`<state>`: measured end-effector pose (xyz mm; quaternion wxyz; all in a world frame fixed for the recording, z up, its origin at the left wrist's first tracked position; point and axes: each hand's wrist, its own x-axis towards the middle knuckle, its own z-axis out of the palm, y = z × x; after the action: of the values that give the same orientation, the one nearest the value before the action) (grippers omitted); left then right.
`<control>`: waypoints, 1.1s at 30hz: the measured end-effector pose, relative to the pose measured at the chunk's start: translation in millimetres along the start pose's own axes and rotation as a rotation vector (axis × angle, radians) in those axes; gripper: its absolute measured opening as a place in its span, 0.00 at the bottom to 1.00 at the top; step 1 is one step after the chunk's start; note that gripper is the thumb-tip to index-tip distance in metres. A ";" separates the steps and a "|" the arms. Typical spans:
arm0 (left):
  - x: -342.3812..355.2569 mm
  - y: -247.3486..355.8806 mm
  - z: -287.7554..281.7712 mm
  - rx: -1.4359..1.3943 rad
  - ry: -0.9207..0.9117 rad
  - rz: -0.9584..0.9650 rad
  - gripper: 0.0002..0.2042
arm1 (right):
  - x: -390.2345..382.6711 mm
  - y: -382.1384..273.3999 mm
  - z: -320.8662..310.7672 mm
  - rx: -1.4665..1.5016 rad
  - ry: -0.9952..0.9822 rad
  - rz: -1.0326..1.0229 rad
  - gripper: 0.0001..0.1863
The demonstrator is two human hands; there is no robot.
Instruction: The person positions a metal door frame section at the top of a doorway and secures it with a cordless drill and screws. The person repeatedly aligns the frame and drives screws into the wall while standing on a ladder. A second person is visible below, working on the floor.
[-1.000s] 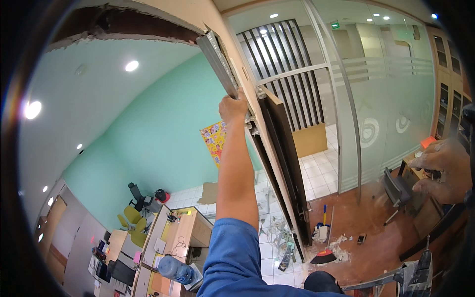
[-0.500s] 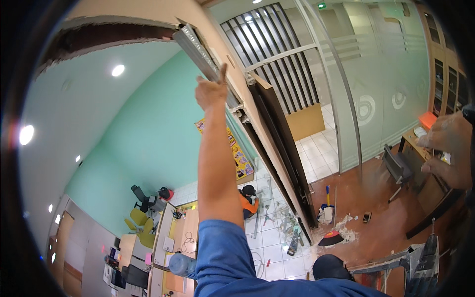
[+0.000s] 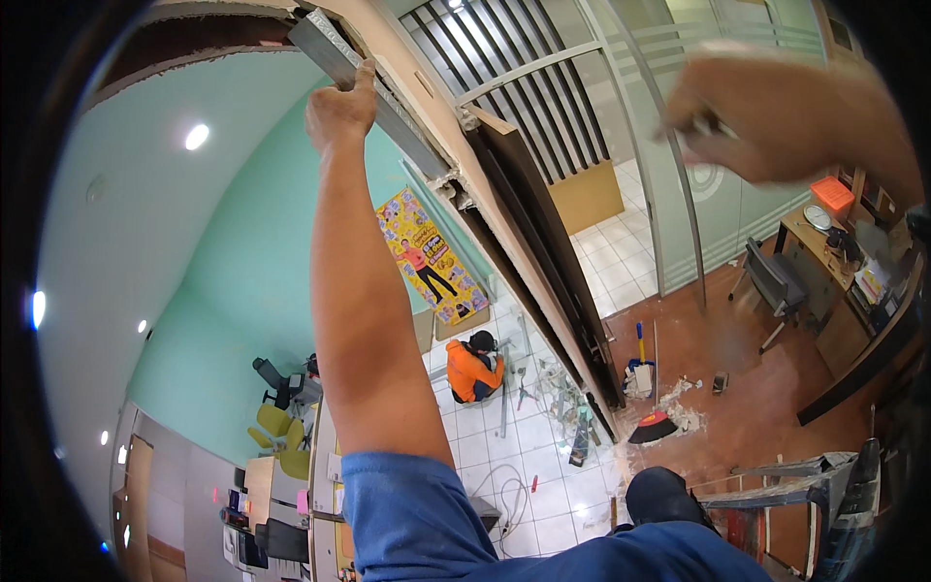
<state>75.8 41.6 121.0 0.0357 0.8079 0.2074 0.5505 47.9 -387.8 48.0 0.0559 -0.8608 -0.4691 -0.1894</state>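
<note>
My left hand point(image 3: 339, 109) is raised overhead and grips a long grey metal channel point(image 3: 402, 112) that runs along the top of a partition wall, just under the ceiling opening. My left arm, in a blue sleeve, fills the middle of the view. My right hand point(image 3: 781, 116) is blurred at the upper right, apart from the channel. Its fingers pinch a small thin grey object point(image 3: 705, 124) that is too blurred to name.
A tall dark door panel point(image 3: 543, 262) leans along the wall below the channel. Far below, a person in orange point(image 3: 472, 369) crouches on the white tiles among tools. A broom and rubble point(image 3: 658, 425), a grey office chair point(image 3: 771, 281), a desk point(image 3: 824, 247) and a ladder frame point(image 3: 805, 485) stand lower right.
My right hand has risen from the right edge to the upper right and looms larger. My left hand, still on the channel, has shifted left and up in the picture.
</note>
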 end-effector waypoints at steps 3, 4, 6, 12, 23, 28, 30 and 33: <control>1.0 0.8 -5.6 0.000 -0.052 -0.012 0.33 | 90.3 -2.6 12.5 -0.070 0.367 -0.304 0.18; 1.0 0.9 -6.2 -0.013 -0.066 -0.011 0.34 | 124.1 1.2 3.7 0.017 0.097 -0.149 0.25; 0.4 0.2 -5.6 -0.030 -0.071 -0.007 0.35 | 186.2 -3.7 12.2 -0.043 0.343 -0.279 0.24; 1.8 -0.5 -3.0 -0.024 -0.077 -0.042 0.33 | 278.9 -40.4 36.2 1.125 0.277 -0.031 0.46; -1.3 -9.8 5.6 -0.016 0.012 0.105 0.32 | 392.6 -83.0 52.9 1.403 0.404 -0.089 0.55; -1.3 -5.0 15.0 -0.126 0.055 0.031 0.28 | 411.1 -73.1 48.7 1.355 0.463 -0.062 0.53; -0.5 -6.5 16.0 -0.150 0.041 0.004 0.28 | 414.2 -67.2 40.4 1.364 0.429 -0.078 0.54; 5.1 -9.3 18.0 -0.246 -0.009 0.008 0.28 | 411.4 -61.3 32.8 1.244 0.327 -0.094 0.59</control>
<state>90.9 55.0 115.8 0.1334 0.8006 0.1348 0.5683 206.9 -21.4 168.5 0.6070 -0.6061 -0.5138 -0.0128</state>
